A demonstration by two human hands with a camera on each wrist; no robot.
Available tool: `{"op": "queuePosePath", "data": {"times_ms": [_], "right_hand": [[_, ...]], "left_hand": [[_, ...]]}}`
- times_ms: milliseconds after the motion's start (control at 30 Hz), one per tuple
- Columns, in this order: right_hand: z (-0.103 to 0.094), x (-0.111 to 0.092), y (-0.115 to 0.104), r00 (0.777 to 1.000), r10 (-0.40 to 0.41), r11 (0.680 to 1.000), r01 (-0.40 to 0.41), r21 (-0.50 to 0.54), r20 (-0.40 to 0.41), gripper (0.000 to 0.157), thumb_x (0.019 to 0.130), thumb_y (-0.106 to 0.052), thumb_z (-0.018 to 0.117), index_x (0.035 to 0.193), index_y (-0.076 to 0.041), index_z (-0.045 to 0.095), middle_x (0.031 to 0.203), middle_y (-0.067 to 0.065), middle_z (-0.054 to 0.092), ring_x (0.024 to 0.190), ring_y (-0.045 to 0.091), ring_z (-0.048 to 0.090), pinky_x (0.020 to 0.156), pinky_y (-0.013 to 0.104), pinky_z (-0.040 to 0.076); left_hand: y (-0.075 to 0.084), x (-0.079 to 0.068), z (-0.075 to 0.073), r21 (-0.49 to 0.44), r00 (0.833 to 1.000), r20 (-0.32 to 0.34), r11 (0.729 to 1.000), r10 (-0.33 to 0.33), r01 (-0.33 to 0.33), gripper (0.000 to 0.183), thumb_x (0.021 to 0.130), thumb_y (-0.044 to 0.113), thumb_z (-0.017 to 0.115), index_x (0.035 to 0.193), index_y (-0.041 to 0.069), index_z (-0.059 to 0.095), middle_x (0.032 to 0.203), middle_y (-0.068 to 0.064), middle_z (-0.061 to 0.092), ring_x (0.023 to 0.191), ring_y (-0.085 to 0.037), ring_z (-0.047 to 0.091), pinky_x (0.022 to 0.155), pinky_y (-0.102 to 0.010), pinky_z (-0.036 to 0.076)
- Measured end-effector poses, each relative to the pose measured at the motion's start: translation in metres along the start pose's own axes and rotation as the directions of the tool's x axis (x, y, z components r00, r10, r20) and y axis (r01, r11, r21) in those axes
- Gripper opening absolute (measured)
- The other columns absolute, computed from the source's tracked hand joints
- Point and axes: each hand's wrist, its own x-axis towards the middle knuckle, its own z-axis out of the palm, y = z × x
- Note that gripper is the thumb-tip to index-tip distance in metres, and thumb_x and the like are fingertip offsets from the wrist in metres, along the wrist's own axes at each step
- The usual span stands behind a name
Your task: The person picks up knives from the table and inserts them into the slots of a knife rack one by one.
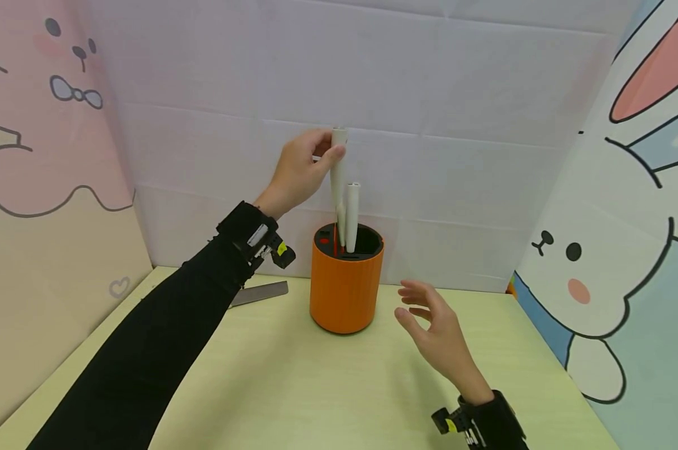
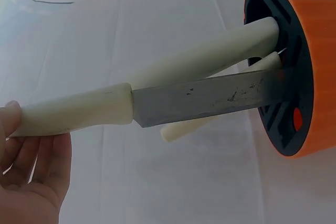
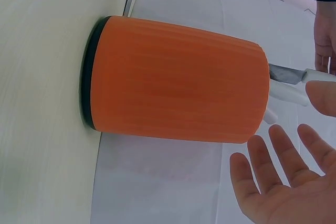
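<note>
My left hand (image 1: 302, 164) pinches the end of a knife's white handle (image 2: 76, 111) between thumb and fingers. The knife's grey, spotted blade (image 2: 199, 98) runs down into the black slotted top (image 1: 344, 252) of an orange knife block (image 1: 347, 290). Two more pale handles stick out of the block: a thick one (image 2: 220, 51) and a slimmer one (image 2: 184, 128). In the head view the blade is seen nearly edge-on. My right hand (image 1: 437, 331) hovers to the right of the block, fingers spread and slightly bent, holding nothing.
A grey blade (image 1: 263, 292) lies on the pale table (image 1: 316, 387) left of the block, its other end hidden behind my left sleeve. A white sheet (image 1: 457, 187) hangs close behind the block. Panels with cartoon animals stand on both sides.
</note>
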Motion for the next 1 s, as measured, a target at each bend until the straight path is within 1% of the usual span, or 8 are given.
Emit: {"op": "queuePosePath", "data": {"times_ms": [133,367,567,633,700,867,933,1000], "right_hand": [[0.000,0.000,-0.002,1.000,-0.011,1.000,0.011,-0.005,0.002,0.041,0.089,-0.001,0.065,0.128,-0.004,0.051,0.114,0.008,0.060,0.102,0.020,0.058,0.087,0.030,0.051],[0.001,0.000,-0.002,1.000,-0.026,1.000,0.026,-0.002,0.006,0.040,0.090,-0.002,0.065,0.128,-0.004,0.051,0.114,0.008,0.060,0.101,0.022,0.058,0.086,0.026,0.051],[0.001,0.000,-0.002,0.999,-0.031,1.000,0.031,-0.005,0.010,0.041,0.090,-0.002,0.065,0.128,-0.003,0.051,0.114,0.009,0.060,0.101,0.022,0.058,0.085,0.040,0.053],[0.001,0.000,-0.002,1.000,-0.024,1.000,0.024,-0.005,0.006,0.041,0.089,-0.001,0.065,0.127,-0.003,0.051,0.113,0.009,0.060,0.101,0.022,0.058,0.085,0.043,0.053],[0.001,-0.001,-0.002,1.000,-0.027,1.000,0.027,-0.011,0.007,0.041,0.089,-0.001,0.066,0.127,-0.003,0.051,0.113,0.009,0.060,0.101,0.023,0.058,0.085,0.040,0.053],[0.000,-0.001,-0.002,0.999,-0.040,0.999,0.040,-0.022,0.010,0.041,0.089,-0.001,0.066,0.127,-0.002,0.050,0.113,0.011,0.060,0.101,0.022,0.058,0.086,0.024,0.051],[0.000,-0.001,-0.003,0.999,-0.040,0.999,0.041,-0.022,0.009,0.041,0.089,-0.001,0.066,0.127,-0.002,0.050,0.113,0.011,0.060,0.100,0.022,0.058,0.086,0.024,0.050],[0.001,-0.001,-0.003,0.999,-0.033,0.999,0.033,-0.021,0.007,0.041,0.089,-0.001,0.066,0.127,-0.003,0.051,0.113,0.010,0.060,0.100,0.021,0.058,0.086,0.027,0.051]], "left_hand": [[-0.006,-0.004,0.004,0.003,1.000,0.003,1.000,-0.016,0.016,0.027,0.098,0.029,0.057,0.118,0.011,0.060,0.102,0.003,0.062,0.089,-0.004,0.056,0.080,-0.023,0.049],[-0.016,-0.010,0.007,0.013,1.000,0.007,1.000,-0.019,0.019,0.025,0.098,0.026,0.057,0.116,0.008,0.059,0.103,-0.001,0.061,0.092,-0.009,0.057,0.084,-0.025,0.048],[-0.026,-0.016,0.011,0.031,0.999,0.022,0.998,-0.047,0.047,0.023,0.099,0.024,0.056,0.115,0.008,0.059,0.102,-0.001,0.060,0.093,-0.009,0.056,0.086,-0.025,0.047],[-0.028,-0.017,0.013,0.037,0.998,0.030,0.998,-0.058,0.056,0.022,0.099,0.024,0.056,0.114,0.009,0.059,0.102,-0.001,0.060,0.094,-0.010,0.056,0.086,-0.025,0.047],[-0.031,-0.018,0.015,0.042,0.997,0.039,0.997,-0.062,0.060,0.022,0.099,0.024,0.056,0.114,0.008,0.059,0.102,-0.001,0.060,0.095,-0.011,0.056,0.086,-0.026,0.047],[-0.034,-0.021,0.020,0.047,0.996,0.061,0.997,-0.062,0.059,0.020,0.099,0.023,0.056,0.113,0.009,0.058,0.101,-0.002,0.059,0.094,-0.012,0.056,0.085,-0.027,0.047],[-0.036,-0.022,0.021,0.046,0.995,0.070,0.997,-0.067,0.063,0.019,0.099,0.023,0.056,0.113,0.009,0.058,0.101,-0.001,0.059,0.093,-0.012,0.056,0.084,-0.026,0.047],[-0.038,-0.024,0.023,0.047,0.994,0.079,0.996,-0.076,0.073,0.020,0.099,0.023,0.055,0.113,0.009,0.058,0.102,-0.002,0.059,0.094,-0.012,0.056,0.084,-0.027,0.047]]}}
